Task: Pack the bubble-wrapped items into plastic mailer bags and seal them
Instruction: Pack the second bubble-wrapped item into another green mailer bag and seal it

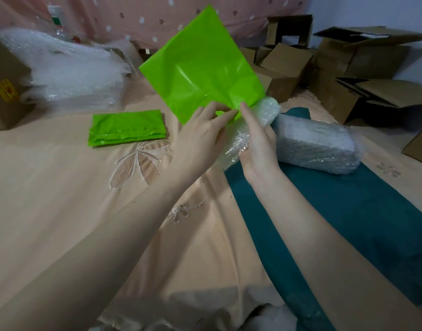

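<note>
A peach bedsheet point(50, 187) with stitched flowers covers the bed, a dark green cloth point(348, 211) across it. The left hand point(200, 134) pinches the mouth of a green bag point(200, 68); the right hand point(257, 144) grips a bubble-wrapped item point(267, 108) at that mouth. Cardboard boxes point(360, 58) stand behind.

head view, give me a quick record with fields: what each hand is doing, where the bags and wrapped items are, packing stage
left hand: left hand pinches the lower edge of the bright green plastic mailer bag, held up in the air
right hand: right hand holds the small bubble-wrapped roll at the bag's mouth
stage: roll not yet inside
waiting item: large bubble-wrapped block on the teal cloth
spare bags: folded green mailer stack on the peach bedsheet
background: brown cardboard boxes
</note>
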